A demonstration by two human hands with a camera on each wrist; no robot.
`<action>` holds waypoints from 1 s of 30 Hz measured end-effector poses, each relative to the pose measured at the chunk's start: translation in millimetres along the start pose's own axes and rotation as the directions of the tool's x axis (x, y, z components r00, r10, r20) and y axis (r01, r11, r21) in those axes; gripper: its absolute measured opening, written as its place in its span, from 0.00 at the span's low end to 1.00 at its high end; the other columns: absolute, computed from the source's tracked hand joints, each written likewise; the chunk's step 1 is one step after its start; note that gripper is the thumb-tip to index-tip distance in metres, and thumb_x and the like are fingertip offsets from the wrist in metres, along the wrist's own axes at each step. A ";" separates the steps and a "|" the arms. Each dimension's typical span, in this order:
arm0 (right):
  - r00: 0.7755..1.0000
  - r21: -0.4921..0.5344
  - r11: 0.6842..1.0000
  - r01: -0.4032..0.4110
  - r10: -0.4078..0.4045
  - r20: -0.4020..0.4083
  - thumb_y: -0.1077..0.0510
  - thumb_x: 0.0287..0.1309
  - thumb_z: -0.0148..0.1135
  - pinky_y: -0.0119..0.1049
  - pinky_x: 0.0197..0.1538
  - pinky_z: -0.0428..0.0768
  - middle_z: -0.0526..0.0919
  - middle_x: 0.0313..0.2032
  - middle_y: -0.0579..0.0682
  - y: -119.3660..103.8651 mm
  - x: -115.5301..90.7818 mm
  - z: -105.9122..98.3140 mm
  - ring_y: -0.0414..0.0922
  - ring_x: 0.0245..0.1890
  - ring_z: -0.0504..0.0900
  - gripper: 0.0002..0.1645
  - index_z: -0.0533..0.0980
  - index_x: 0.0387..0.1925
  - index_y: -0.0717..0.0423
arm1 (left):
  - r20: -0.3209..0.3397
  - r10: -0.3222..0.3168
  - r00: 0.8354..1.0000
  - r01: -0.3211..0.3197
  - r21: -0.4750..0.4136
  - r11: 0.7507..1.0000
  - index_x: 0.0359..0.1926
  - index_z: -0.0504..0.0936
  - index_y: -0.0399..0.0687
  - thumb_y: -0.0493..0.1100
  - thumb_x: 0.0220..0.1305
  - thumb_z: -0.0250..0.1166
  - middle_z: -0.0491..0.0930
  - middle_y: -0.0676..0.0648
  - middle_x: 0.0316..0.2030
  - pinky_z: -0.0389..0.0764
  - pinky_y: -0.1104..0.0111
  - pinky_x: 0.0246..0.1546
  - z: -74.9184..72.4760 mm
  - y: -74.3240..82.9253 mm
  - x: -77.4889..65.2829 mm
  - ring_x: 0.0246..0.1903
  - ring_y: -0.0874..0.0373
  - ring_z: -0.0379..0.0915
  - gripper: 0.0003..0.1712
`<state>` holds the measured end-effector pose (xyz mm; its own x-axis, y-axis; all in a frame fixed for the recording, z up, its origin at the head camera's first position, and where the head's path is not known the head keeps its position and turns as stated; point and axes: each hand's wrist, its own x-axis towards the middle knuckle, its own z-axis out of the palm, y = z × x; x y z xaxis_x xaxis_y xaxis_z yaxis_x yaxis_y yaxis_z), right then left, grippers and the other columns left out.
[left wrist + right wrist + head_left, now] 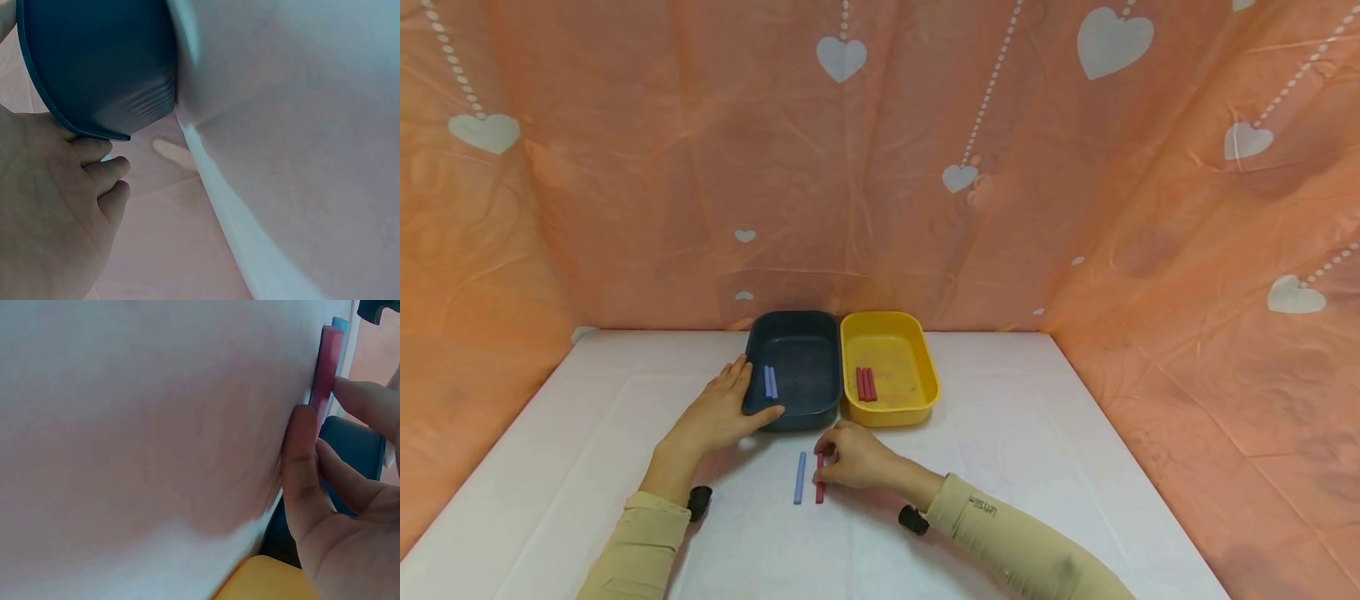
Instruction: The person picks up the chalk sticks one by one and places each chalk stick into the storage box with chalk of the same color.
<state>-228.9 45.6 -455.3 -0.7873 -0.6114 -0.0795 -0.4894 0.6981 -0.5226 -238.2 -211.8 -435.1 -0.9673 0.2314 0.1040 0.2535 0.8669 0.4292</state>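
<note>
My right hand (857, 457) pinches a slim red stick (820, 492) between thumb and fingers, over the white table. In the right wrist view, the thumb and fingertips are at the red stick (326, 362). Just left of it lies a blue stick (800, 477), roughly parallel. My left hand (718, 408) rests against the near left corner of a dark blue tray (805, 421), fingers along its left side and thumb at the front rim. Up close, the left wrist view has the fingers (103, 172) at the tray's rim (75, 128).
Two blue sticks (771, 382) lie inside the dark tray. Beside it on the right stands a yellow tray (891, 415) holding three red sticks (867, 384). Both stand near the table's (1000, 467) back edge, before an orange curtain (895, 208) with white hearts.
</note>
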 end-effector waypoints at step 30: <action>0.995 0.273 0.960 0.065 -0.043 -0.086 0.67 0.53 0.77 0.23 0.39 0.79 0.76 0.38 0.43 -9.5 -6.3 9.7 0.33 0.31 0.77 0.18 0.82 0.46 0.58 | 0.002 -0.012 1.000 0.012 0.007 1.000 0.77 0.53 0.22 0.73 0.66 0.62 0.48 0.24 0.78 0.53 0.35 0.74 1.4 -2.6 0.3 0.77 0.26 0.44 0.64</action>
<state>-215.7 39.3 -458.0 -0.7950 -0.6064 0.0167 -0.4185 0.5283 -0.7388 -239.2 -213.4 -437.5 -0.9703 0.2219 0.0967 0.2419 0.8727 0.4242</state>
